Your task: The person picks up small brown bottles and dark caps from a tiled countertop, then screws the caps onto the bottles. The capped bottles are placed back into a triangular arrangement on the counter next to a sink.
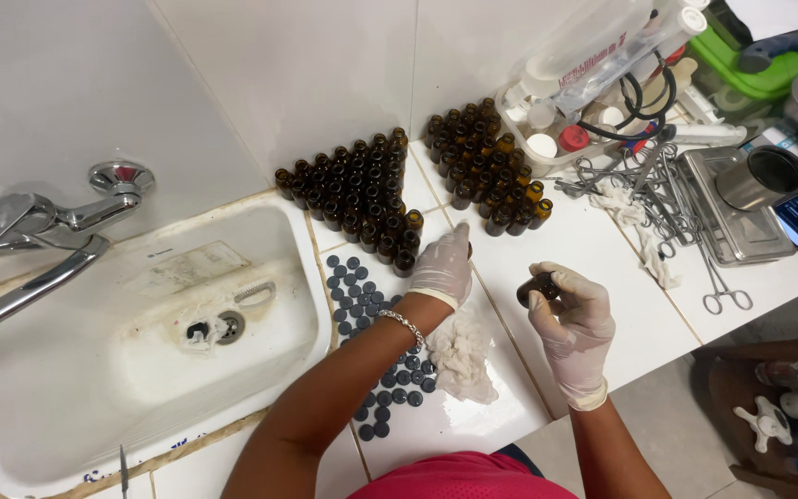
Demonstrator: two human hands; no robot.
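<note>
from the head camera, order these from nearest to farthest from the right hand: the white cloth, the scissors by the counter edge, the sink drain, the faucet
1. White cloth, just left of the right hand.
2. Scissors, to its right near the counter edge.
3. Sink drain, far left in the basin.
4. Faucet, farthest left, on the wall.

a small clinic or lab washroom is suggested: white wall tiles, a sink (140,314) with a lever tap (39,240), massed amber vials (362,194), steel forceps (667,203), a metal instrument tray (741,222) and gloved hands are seen.
</note>
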